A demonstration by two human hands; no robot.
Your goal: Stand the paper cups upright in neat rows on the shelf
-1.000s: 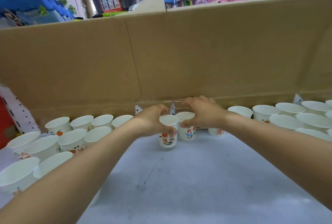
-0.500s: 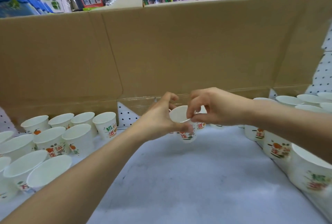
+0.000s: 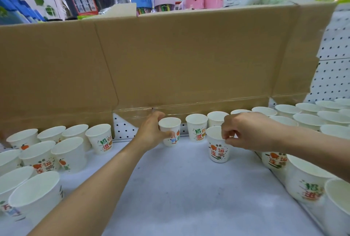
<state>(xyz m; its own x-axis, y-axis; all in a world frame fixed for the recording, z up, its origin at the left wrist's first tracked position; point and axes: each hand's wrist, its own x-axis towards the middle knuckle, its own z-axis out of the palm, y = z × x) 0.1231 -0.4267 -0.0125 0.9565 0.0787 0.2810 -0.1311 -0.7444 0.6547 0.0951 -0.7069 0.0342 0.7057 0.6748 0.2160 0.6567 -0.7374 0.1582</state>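
Observation:
White paper cups with red, green and orange print stand upright on a pale grey shelf [image 3: 189, 194]. My left hand [image 3: 151, 133] wraps a cup [image 3: 170, 127] at the back, near the cardboard. My right hand [image 3: 246, 133] pinches the rim of another cup [image 3: 217, 150] standing a little nearer to me. Two more cups [image 3: 197, 127] stand in the back row between the hands. Several cups in rows [image 3: 56, 150] fill the left side, and several more [image 3: 306, 120] fill the right side.
A tall brown cardboard sheet [image 3: 180, 55] walls off the back of the shelf. White pegboard [image 3: 335, 61] shows at the right. Pink and blue containers and green packets sit on a higher level behind the cardboard. Bare shelf lies between the two cup groups.
The hands were together on one stack of cups. They have now drawn apart, each with its own cup, the left at the back row and the right further right.

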